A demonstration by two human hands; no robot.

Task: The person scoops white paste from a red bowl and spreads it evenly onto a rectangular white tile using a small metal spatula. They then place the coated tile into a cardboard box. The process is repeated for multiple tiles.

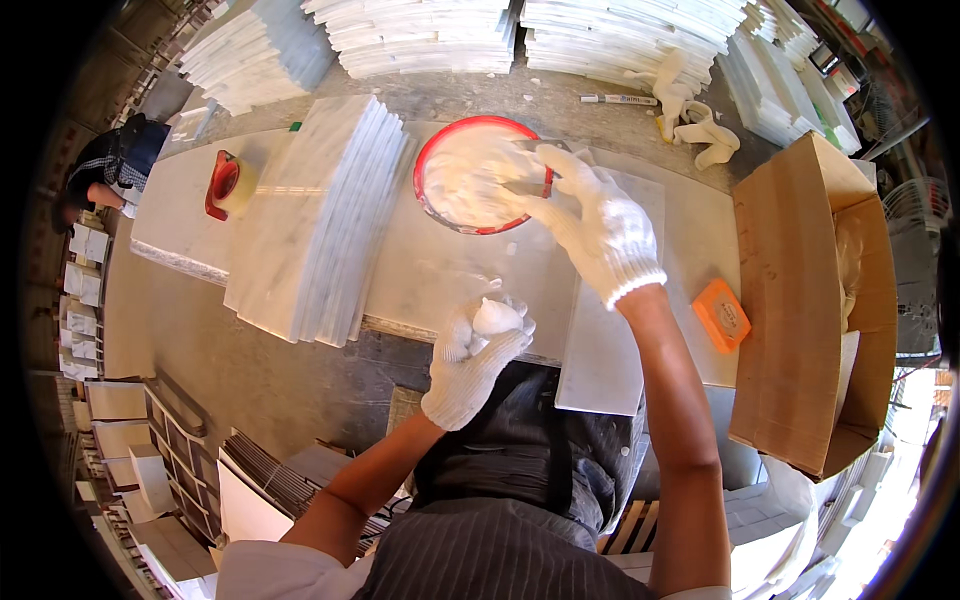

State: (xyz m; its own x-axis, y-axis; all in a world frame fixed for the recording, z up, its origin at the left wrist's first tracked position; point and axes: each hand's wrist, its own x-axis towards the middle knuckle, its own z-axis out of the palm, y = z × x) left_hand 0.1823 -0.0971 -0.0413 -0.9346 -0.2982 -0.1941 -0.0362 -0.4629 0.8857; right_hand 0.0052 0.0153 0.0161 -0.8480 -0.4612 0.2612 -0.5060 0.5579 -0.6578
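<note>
Both my hands wear white knit gloves. My left hand (475, 350) is low in front of my apron, its fingers curled round a smooth, rounded white lump (497, 317). My right hand (605, 220) reaches over the right rim of a round, red-rimmed tub (425, 200). Thick white paste (470, 175) fills the tub. A narrow grey edge, like a blade, shows between my right thumb and fingers; motion blur hides what it is. The tub stands on pale stone slabs (490, 265).
Left of the tub lean stacked marble tiles (300, 220), with a red tape dispenser (230, 187) beyond. On the right are an orange block (721, 315) and an open cardboard box (790, 310). Behind lie a marker (617, 99), spare gloves (700, 125) and tile stacks (420, 35). Another person (115, 165) bends at far left.
</note>
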